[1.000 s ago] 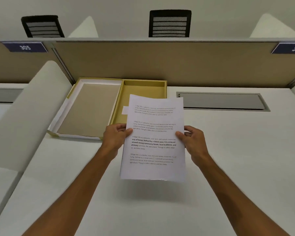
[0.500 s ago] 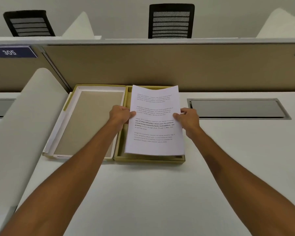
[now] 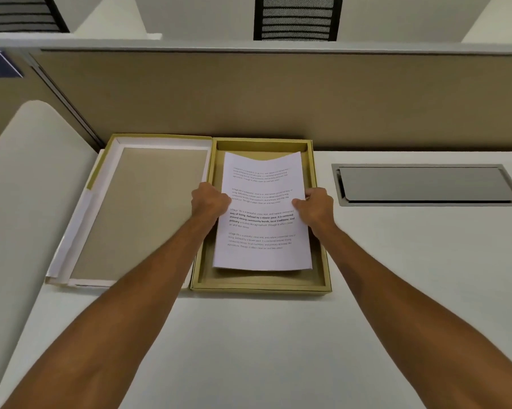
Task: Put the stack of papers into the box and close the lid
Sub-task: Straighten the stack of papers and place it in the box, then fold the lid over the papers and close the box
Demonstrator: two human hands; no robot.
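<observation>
A stack of white printed papers [image 3: 263, 240] sits inside the walls of the open mustard-yellow box [image 3: 260, 283] on the desk, its far edge sagging in the middle. My left hand [image 3: 209, 202] grips the stack's left edge and my right hand [image 3: 315, 205] grips its right edge, thumbs on top. The box's lid [image 3: 148, 214] lies flipped open flat to the left, joined along the box's left wall, showing a white rim and a tan inner panel.
A tan partition wall [image 3: 278, 98] stands right behind the box. A grey metal cable hatch [image 3: 422, 184] is set in the desk at the right. A white curved divider [image 3: 27, 202] rises on the left. Two black chairs show beyond the partition.
Both hands carried the stack forward from above the desk and lowered it into the box. The stack now lies within the box walls instead of hovering over them.
</observation>
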